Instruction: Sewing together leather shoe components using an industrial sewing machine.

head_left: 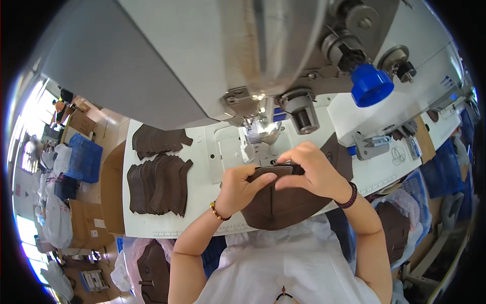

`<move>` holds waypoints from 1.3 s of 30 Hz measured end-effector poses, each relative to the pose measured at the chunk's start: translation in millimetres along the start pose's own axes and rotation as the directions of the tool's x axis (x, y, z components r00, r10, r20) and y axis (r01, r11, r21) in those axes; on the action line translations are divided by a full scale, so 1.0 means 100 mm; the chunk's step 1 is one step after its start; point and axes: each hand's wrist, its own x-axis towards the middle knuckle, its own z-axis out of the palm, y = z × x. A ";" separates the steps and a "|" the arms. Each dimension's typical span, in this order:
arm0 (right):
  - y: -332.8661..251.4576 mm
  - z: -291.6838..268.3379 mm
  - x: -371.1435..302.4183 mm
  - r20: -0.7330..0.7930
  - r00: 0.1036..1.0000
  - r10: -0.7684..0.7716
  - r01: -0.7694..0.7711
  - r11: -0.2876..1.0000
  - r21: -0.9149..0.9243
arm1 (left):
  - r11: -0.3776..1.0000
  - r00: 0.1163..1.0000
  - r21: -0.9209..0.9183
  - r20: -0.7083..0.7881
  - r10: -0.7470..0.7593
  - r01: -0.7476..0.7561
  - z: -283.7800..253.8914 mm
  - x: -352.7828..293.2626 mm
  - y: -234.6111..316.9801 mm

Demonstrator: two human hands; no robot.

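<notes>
A brown leather-like panel (288, 207) hangs over the table's front edge close to my body, with a dark seam line down its middle. My left hand (239, 188) grips the panel's upper edge, thumb lying on top. On the other side my right hand (318, 171) curls its thumb and forefinger round the same edge; its other fingers are hidden. Both hands are just in front of the sewing machine's (172, 61) needle area, where a bright lamp glare hides the needle. Another brown part (339, 157) lies beyond my right hand.
Two stacks of cut brown pieces (158, 185) lie on the white table (202, 202) at left. A blue knob (372, 85) juts from the machine. Small tools (377, 143) rest at right. Lined bins with brown panels (153, 273) flank me; a cardboard box (112, 187) stands left.
</notes>
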 end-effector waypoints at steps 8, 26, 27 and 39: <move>-0.06 -0.18 0.11 -0.079 0.996 0.043 -0.045 0.999 -0.025 | 0.956 0.951 -0.211 0.188 0.244 -0.203 -0.15 0.01 -0.02; 0.98 -0.09 0.18 -0.141 0.978 0.154 -0.132 0.979 0.154 | 0.082 0.988 0.988 -0.139 0.064 0.134 -1.65 1.43 -1.62; 1.10 -0.06 0.14 -0.030 0.942 0.334 -0.308 0.897 0.318 | 0.186 0.971 0.968 -0.193 0.139 0.166 -1.65 1.36 -1.55; 1.20 0.12 0.04 -0.079 0.995 -0.062 0.063 0.998 0.018 | 0.930 0.745 0.082 -0.575 0.338 -0.359 -0.88 0.21 -0.31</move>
